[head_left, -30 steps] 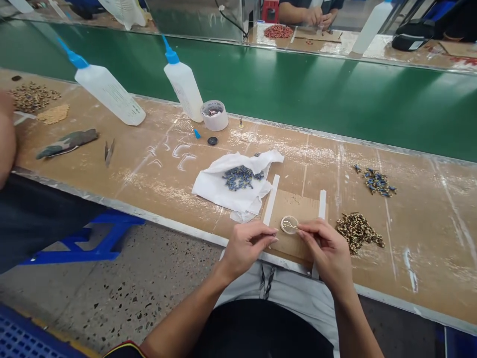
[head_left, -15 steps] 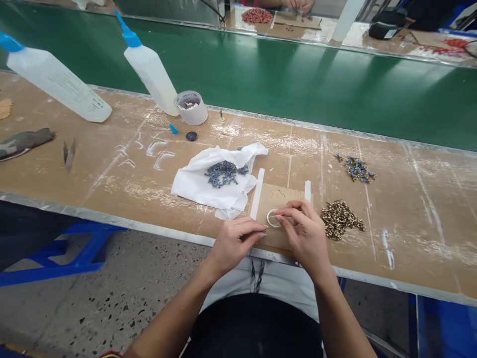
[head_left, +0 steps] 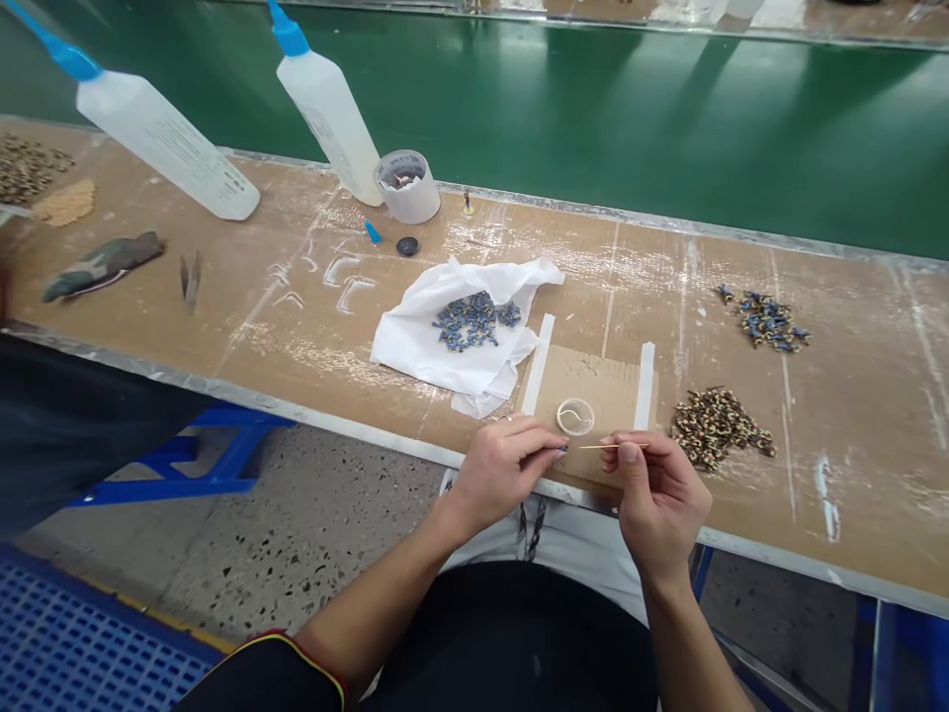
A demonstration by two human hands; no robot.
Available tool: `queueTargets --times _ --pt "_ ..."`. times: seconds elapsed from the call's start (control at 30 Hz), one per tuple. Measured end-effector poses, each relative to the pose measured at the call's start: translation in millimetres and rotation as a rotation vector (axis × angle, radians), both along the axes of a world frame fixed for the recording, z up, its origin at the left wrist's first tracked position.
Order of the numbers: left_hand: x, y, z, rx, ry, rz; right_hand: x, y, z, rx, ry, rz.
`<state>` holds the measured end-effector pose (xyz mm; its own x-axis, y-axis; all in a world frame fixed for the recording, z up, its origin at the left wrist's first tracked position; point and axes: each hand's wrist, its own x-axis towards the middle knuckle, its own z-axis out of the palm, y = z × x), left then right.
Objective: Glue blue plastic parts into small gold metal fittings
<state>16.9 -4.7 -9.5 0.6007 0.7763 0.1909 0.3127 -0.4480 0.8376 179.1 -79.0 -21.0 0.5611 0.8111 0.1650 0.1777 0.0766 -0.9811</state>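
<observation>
My right hand (head_left: 656, 489) pinches a thin wooden stick (head_left: 604, 447), its tip pointing left toward my left hand (head_left: 504, 465). My left hand's fingers are pinched on a tiny dark blue piece (head_left: 561, 448) at the near table edge. Just beyond both hands a small round clear lid (head_left: 575, 416) with a white smear lies on a cardboard square (head_left: 593, 391) taped down by two white strips. A white cloth (head_left: 437, 346) left of it carries a pile of small blue pieces (head_left: 474, 321).
Two squeeze bottles with blue nozzles (head_left: 159, 133) (head_left: 330, 104), a tape roll (head_left: 407, 186), a dark button (head_left: 407, 245), tweezers (head_left: 191, 280). Piles of blue (head_left: 767, 321) and speckled pieces (head_left: 719, 425) lie right. A green conveyor belt (head_left: 630, 119) runs behind. Another person's dark sleeve (head_left: 66, 415) is at left.
My right hand has drawn back from the clear lid toward me, the stick now held level. The left hand stays pinched near the edge. The camera tilted down.
</observation>
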Motion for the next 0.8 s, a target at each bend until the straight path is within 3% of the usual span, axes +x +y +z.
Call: queueTargets --times 0.2,0.8 --pt "0.4 0.2 -0.4 0.023 0.02 0.0 1.9 -0.8 0.7 -0.028 -0.03 0.096" --pt "-0.9 -0.6 -2.7 0.027 0.015 -0.014 1.9 -0.5 -0.6 -0.009 -0.105 0.169"
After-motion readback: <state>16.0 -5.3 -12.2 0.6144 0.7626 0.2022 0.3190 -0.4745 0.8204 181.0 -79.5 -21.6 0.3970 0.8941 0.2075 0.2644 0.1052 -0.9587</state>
